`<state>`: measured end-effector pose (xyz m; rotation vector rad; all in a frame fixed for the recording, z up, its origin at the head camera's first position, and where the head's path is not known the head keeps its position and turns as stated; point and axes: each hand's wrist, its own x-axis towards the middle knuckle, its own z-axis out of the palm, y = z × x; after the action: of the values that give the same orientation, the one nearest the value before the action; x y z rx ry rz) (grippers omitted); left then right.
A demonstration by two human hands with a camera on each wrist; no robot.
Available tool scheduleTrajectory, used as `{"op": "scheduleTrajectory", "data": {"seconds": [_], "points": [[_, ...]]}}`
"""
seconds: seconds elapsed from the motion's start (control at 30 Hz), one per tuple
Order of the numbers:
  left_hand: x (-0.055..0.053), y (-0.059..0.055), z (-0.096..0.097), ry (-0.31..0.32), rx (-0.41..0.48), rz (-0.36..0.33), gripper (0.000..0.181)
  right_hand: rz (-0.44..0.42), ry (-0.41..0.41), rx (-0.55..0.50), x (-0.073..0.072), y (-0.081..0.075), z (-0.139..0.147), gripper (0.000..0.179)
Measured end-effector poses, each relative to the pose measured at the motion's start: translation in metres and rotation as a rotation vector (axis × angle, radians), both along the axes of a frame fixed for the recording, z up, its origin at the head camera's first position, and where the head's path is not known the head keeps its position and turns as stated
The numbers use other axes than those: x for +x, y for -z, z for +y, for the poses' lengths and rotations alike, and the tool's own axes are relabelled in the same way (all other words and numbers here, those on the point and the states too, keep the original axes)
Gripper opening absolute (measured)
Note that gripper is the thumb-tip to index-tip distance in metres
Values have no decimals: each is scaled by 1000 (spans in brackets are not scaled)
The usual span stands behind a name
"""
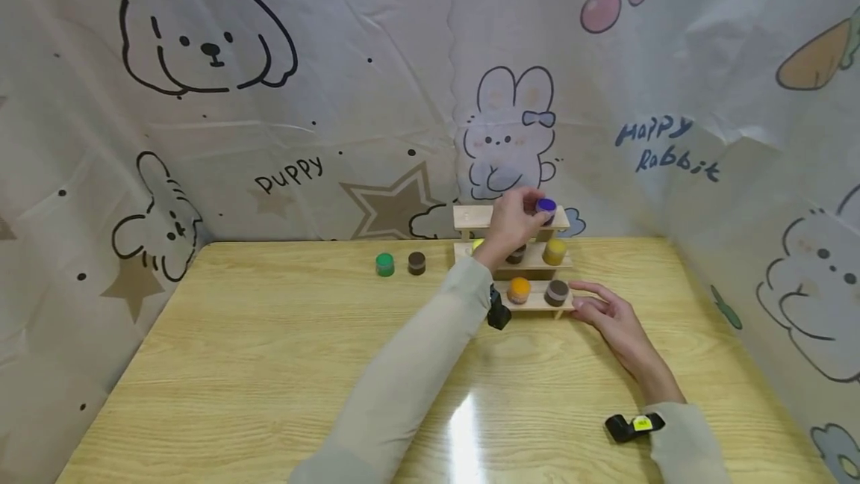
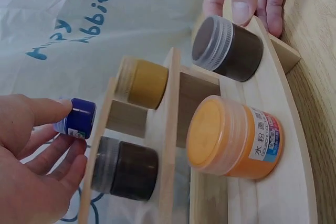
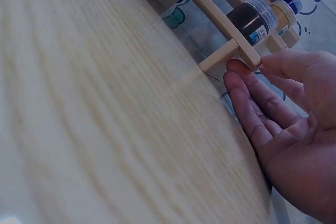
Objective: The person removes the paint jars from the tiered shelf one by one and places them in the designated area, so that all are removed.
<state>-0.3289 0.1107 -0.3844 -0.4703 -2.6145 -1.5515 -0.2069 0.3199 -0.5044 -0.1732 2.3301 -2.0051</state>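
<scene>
- Closest stuff first: wood-grain table (image 1: 269,364), plus a black wrist camera (image 1: 621,429) on the right arm with a yellow sticker (image 1: 643,423). Print on that is too small to read.
- Right hand (image 1: 614,327) has thumb and fingers closed lightly on the right end of the bottom board of a three-tier wooden rack (image 1: 473,216).
- Bottom tier: orange jar (image 2: 226,140) and, just right of it, a dark jar (image 1: 556,293) beside the right hand. The orange one is the readable one: 水粉画 and "GOUACHE COLO…" in the left wrist view, and what looks like "deli" in the right wrist view. The dark jar has a blue-and-white label, mostly too fuzzy to make out.
- Middle tier: mustard jar (image 1: 555,251) on the right, blackish jar (image 1: 516,255) next to it, yellow-green jar (image 1: 478,244) mostly behind the left arm.
- Off to the left on the table, near each other: green jar (image 1: 385,264) and brown jar (image 1: 416,263).
- Left hand (image 1: 513,222) pinches the blue jar (image 1: 546,209) at the right end of the top tier; can't tell if it's touching the board. Its label is too small to read.
- Furthest back, the cartoon backdrop (image 1: 376,21) says "PUPPY" on the left and "Happy Rabbit" on the right.
</scene>
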Motion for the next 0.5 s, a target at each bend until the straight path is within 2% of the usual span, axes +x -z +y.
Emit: {"op": "scheduleTrajectory", "data": {"seconds": [0.23, 0.37, 0.5], "points": [[11, -6, -16, 60, 59, 8, 29, 15, -10, -24, 1, -2, 1, 47], [16, -7, -27, 57, 84, 38, 25, 26, -13, -23, -1, 0, 2, 48], [24, -6, -42, 46, 111, 38, 24, 20, -19, -29, 0, 2, 0, 48]]}}
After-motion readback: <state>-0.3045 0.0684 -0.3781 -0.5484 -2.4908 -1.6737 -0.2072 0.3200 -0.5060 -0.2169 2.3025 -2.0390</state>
